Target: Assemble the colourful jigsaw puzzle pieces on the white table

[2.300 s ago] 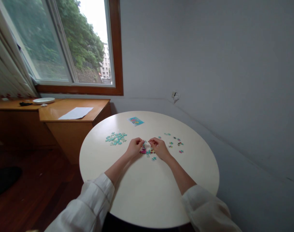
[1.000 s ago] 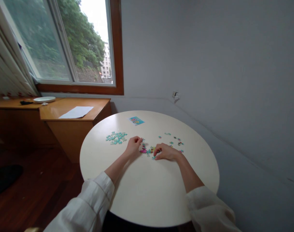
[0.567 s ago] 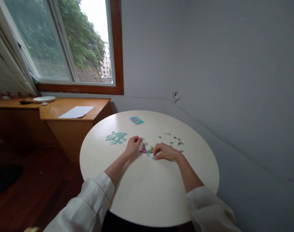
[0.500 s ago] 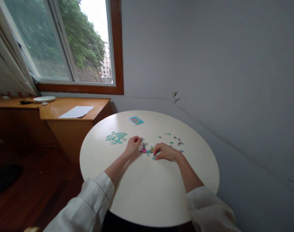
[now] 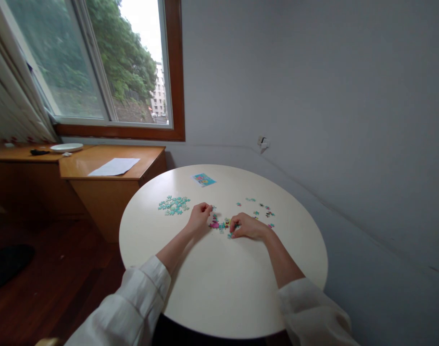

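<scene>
Small jigsaw pieces, pink, yellow and teal, form a partly joined cluster point(image 5: 215, 224) between my two hands on the round white table. My left hand point(image 5: 199, 215) is closed at the cluster's upper left, thumb and finger pinched on a puzzle piece point(image 5: 214, 208) that shows just past the fingertips. On the other side, my right hand point(image 5: 246, 226) bends over the cluster's right end and covers part of it. Its fingers are closed on a teal puzzle piece point(image 5: 230, 236) at the lower edge, mostly flat on the tabletop.
A pile of teal pieces point(image 5: 174, 205) lies on the left of the table point(image 5: 222, 288). Several loose pieces point(image 5: 268, 211) are scattered at right. A colourful picture card point(image 5: 204, 179) rests near the far edge. Beyond stands a wooden desk point(image 5: 150, 161) with white paper point(image 5: 114, 166).
</scene>
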`<state>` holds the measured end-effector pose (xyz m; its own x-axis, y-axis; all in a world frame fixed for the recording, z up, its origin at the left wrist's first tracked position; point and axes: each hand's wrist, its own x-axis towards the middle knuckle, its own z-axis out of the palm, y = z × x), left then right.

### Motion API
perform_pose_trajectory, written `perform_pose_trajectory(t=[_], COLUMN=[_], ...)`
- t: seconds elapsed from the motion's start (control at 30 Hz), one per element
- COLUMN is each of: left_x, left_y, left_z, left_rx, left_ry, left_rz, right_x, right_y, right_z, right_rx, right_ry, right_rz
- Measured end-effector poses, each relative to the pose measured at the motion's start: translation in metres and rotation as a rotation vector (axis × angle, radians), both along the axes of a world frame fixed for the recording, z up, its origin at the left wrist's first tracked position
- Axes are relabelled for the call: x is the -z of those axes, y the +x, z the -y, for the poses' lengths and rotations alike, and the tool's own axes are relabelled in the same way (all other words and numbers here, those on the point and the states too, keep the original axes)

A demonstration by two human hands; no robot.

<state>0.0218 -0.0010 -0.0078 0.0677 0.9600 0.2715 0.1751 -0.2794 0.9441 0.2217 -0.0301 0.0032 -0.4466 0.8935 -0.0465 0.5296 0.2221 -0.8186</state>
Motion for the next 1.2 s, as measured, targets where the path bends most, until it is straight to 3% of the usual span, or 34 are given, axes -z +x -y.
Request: perform_pose_trajectory(t=[0.33,0.73,1.03,1.2], left_x=[0.001,0.005,0.005,0.005], left_y=[0.0,0.001,0.002,0.001], left_z=[-0.001,-0.005,-0.005,-0.004], left_rx=[0.005,0.012,0.02,0.031], left_ry=[-0.004,-0.014,-0.015,-0.002], left_rz=[-0.01,0.017,0.036,0.064], right_x=[-0.003,-0.003,0.008,0.02], right_y=[-0.002,-0.002,-0.014,-0.015], right_z=[0.002,0.004,-0.013,-0.024], right_rx=[0.019,-0.094,0.279,0.412], right_ry=[-0.065,-0.093,0.156,0.179], right_rz=[-0.001,-0.083,-0.303,-0.442])
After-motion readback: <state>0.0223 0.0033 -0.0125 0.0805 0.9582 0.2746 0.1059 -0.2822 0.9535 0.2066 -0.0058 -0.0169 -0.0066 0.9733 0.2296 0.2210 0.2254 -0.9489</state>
